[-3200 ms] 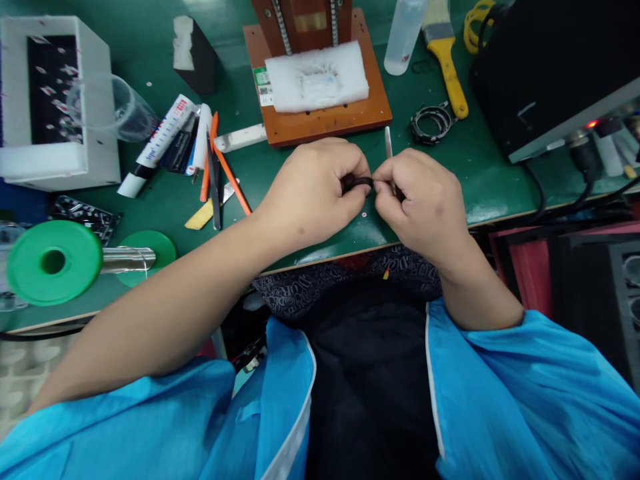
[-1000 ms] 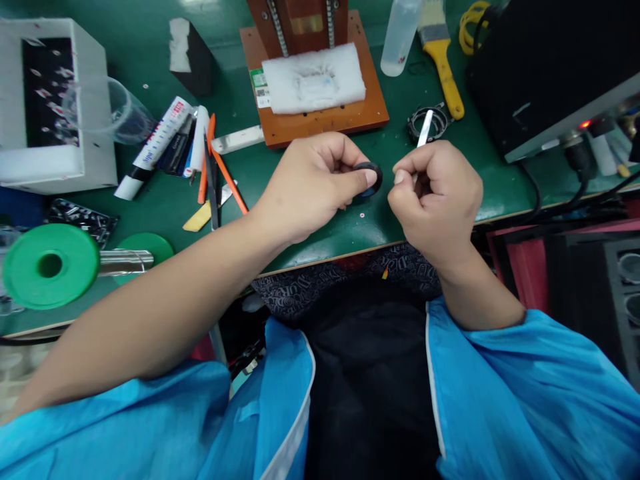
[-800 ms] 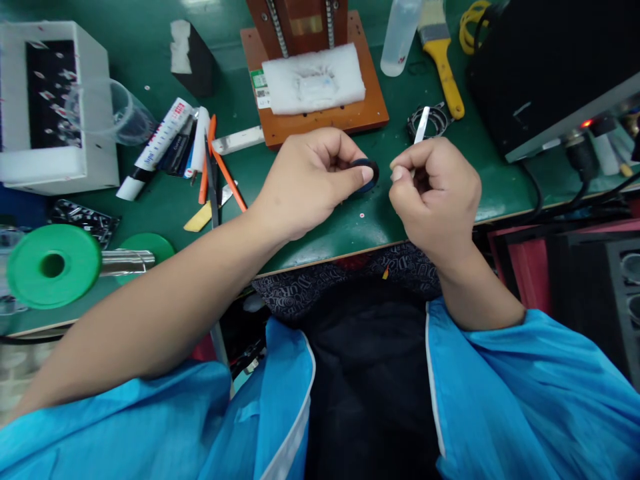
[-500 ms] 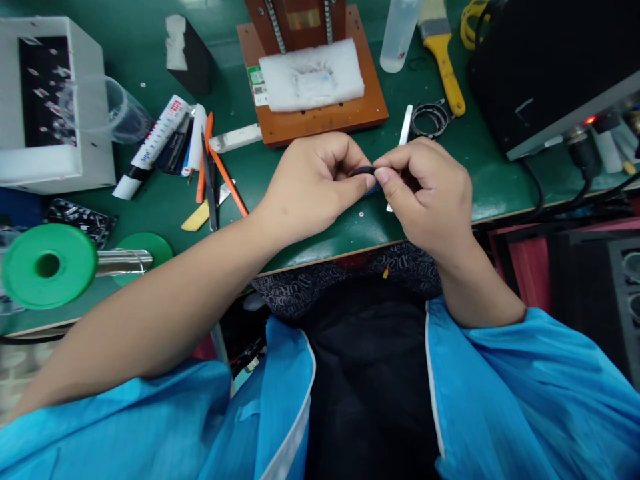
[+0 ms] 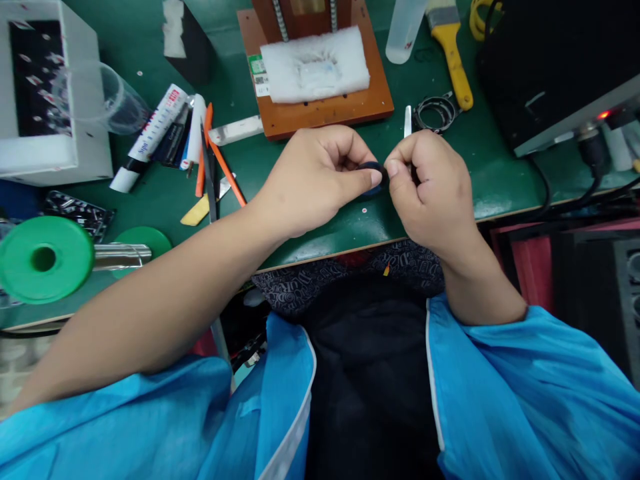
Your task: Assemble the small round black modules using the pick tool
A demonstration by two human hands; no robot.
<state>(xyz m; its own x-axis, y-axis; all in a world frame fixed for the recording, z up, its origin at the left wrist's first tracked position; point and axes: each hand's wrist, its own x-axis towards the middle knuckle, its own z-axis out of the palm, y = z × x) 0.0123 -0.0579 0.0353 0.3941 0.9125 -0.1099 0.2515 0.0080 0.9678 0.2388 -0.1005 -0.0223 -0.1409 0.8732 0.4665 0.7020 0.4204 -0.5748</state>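
My left hand pinches a small dark round piece between thumb and fingertips, above the front of the green bench. Part of that piece is hidden behind the thumb. Close to its right edge, my right hand is closed, with thumb and index finger pressed together. Whatever lies between those fingertips is too small or hidden to name. A flat silver tool sticks out behind the right hand; I cannot tell whether the hand touches it. Black metal rings lie just beyond.
An orange-brown fixture with a white foam pad stands ahead. Markers, orange sticks and a green spool lie left. A yellow-handled brush, clear bottle and black box are right.
My right fingertips have moved slightly right, away from the dark round piece they met before. More of the piece now shows in my left hand. The view has shifted a little.
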